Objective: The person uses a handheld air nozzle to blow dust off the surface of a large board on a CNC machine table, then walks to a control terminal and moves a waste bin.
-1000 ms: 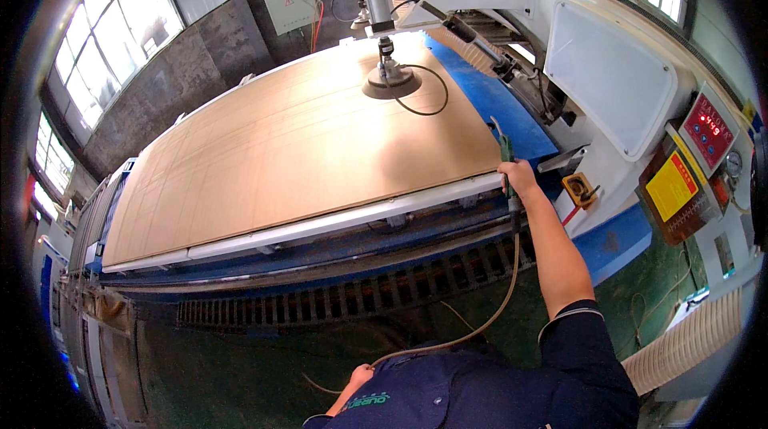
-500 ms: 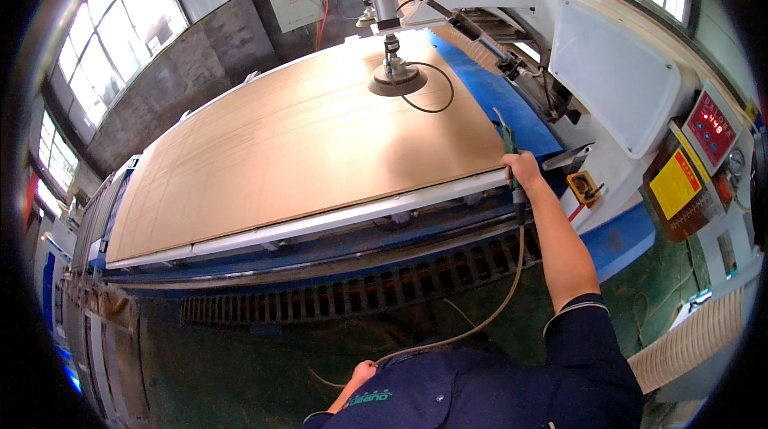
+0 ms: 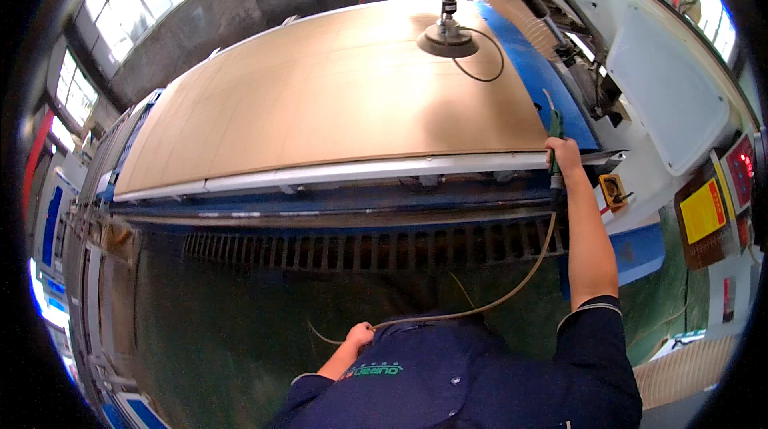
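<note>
My right hand (image 3: 566, 155) is stretched forward, wrapped round a green air blow gun (image 3: 556, 122) at the near right corner of a large brown board (image 3: 344, 101). The gun's thin nozzle points away from me, over the board's right edge. From the gun's lower end a pale hose (image 3: 520, 289) curves down and back toward my body. Low in front of my chest, my left hand (image 3: 360, 334) is closed on that hose. A short length of it trails past the hand on the left.
A round suction cup (image 3: 446, 41) on a metal cylinder hangs over the board's far right part. To the right stand a white machine housing (image 3: 672, 101), a yellow-rimmed box (image 3: 614, 192) and a control panel (image 3: 740, 173). A dark slotted rail (image 3: 360, 249) runs below the table's near edge.
The view has shifted down and to the left, so the board sits higher in it. Both hands keep their holds on the blow gun and the hose.
</note>
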Action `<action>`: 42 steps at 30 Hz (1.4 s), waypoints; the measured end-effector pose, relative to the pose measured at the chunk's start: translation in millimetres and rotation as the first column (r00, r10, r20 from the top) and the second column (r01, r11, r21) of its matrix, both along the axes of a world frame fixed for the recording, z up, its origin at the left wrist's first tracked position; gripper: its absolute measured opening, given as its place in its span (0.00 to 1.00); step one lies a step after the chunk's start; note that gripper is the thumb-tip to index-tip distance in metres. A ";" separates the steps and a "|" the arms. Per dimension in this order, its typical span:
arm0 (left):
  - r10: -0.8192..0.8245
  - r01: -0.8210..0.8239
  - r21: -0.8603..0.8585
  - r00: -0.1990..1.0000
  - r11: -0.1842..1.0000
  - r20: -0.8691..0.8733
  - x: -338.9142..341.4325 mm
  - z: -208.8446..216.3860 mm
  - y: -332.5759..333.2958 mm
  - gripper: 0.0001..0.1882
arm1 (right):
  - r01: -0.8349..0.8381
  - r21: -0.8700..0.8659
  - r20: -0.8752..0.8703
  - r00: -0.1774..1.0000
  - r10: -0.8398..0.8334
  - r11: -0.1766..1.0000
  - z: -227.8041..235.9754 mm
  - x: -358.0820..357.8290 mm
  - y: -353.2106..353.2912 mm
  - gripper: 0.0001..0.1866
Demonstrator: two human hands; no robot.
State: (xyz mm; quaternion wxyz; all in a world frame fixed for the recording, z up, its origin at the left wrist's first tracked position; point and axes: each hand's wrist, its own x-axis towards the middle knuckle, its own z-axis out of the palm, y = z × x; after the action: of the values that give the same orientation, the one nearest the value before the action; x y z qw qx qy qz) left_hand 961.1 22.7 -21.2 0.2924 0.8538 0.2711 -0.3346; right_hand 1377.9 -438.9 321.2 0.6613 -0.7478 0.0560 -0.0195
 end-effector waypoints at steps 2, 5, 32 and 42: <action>0.013 -0.013 0.008 1.000 1.000 -0.008 0.9 2.6 -1.8 0.17 | -0.009 -0.016 -0.001 1.000 0.009 1.000 -3.3 1.4 -3.2 0.10; 0.026 -0.026 -0.005 0.998 1.000 -0.061 3.7 12.2 -7.1 0.17 | -0.018 -0.043 -0.019 1.000 0.018 0.999 -2.3 0.9 -5.5 0.10; 0.072 -0.076 -0.060 0.995 0.995 -0.063 -0.5 28.1 -12.6 0.18 | 0.032 -0.171 0.042 0.999 -0.025 0.985 6.4 1.2 1.3 0.10; 0.096 -0.099 -0.107 0.995 0.989 -0.030 -10.5 4.1 -10.1 0.25 | 0.023 -0.218 0.047 0.999 -0.013 0.976 3.1 8.0 3.9 0.09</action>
State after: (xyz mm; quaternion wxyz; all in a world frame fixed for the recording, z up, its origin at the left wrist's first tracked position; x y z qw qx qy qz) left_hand 950.6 12.6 -17.0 0.3508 0.8184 0.2977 -0.3444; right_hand 1385.9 -435.0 324.2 0.5758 -0.8149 0.0452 -0.0485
